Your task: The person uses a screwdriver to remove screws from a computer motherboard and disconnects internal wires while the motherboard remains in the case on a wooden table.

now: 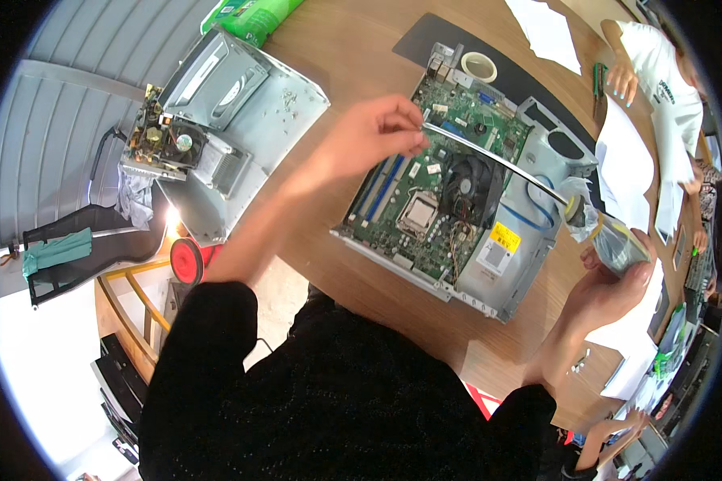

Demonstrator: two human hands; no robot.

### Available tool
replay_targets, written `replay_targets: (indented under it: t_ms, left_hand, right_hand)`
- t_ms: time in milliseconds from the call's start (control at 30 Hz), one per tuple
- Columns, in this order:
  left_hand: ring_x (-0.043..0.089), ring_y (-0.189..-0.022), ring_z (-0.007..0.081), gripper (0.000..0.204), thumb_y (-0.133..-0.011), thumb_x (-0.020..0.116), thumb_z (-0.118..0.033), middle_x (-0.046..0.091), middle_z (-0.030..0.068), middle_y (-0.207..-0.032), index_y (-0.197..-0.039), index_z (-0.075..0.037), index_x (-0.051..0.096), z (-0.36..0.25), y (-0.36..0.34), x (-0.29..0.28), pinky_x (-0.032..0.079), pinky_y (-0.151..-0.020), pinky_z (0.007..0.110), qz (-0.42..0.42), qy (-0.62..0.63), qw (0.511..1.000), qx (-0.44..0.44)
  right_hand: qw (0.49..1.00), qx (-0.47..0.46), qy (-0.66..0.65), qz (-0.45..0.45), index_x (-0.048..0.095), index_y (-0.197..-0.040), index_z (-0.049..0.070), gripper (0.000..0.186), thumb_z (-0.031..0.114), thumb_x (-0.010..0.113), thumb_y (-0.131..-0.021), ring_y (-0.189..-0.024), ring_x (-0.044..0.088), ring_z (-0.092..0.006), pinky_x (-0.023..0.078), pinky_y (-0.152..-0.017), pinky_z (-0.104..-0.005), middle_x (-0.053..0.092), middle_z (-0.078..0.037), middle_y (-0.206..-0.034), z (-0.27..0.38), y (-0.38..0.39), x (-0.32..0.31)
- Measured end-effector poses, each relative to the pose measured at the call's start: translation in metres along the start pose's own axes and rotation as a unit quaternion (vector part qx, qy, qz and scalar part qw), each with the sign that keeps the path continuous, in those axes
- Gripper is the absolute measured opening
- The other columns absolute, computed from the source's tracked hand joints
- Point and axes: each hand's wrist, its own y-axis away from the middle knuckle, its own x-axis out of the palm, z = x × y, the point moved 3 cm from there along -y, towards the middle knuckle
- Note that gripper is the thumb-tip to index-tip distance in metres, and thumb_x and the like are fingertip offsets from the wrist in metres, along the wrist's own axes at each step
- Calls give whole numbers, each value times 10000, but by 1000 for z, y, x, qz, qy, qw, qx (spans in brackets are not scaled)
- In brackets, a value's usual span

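Note:
A long screwdriver (497,159) slants across an opened desktop computer case (477,303). My right hand (605,293) is closed around its handle, which is wrapped in a clear plastic bag (617,247). At the other end, the fingertips of my left hand (365,136) pinch the shaft's tip; whether they also hold a tiny screw cannot be made out. Below the shaft lies the green motherboard (399,192), with a bare processor (418,213) in its socket. Beside the processor sits a black fan (462,186), partly under the shaft. A blue cable (529,218) curls in the case's right part.
To the left, a metal case cover (301,94) holds scattered small screws (288,102) and a removed drive and power unit. A tape roll (479,66) stands behind the motherboard. White papers (621,164) lie at right, where other people's hands (621,80) rest nearby.

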Motion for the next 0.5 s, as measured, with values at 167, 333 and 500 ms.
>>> replay_targets:
  t_ms: [167,333,500]
  left_hand:
    - [688,-945,221,139,-916,595,25,702,161,-1018,-1055,33,609,13,36,11,557,-870,329,-81,128,988,-5]
    - [690,-946,227,141,-897,607,53,703,165,-997,-1037,36,610,17,43,11,562,-856,326,-91,152,984,-9]
    - [688,-937,206,144,-888,624,46,705,144,-970,-1032,37,616,17,38,15,558,-844,306,-89,154,984,-15]
  right_hand:
    - [999,38,26,-16,510,-1078,-16,666,627,398,-945,-515,550,-159,410,-429,-230,579,-126,-732,-15,20,11]
    - [997,53,54,-33,503,-1075,-5,691,663,414,-923,-486,535,-150,410,-425,-219,584,-124,-723,-26,34,11]
    - [995,75,46,-50,499,-1084,-6,708,677,428,-908,-494,546,-162,415,-420,-225,586,-136,-726,-33,40,2]
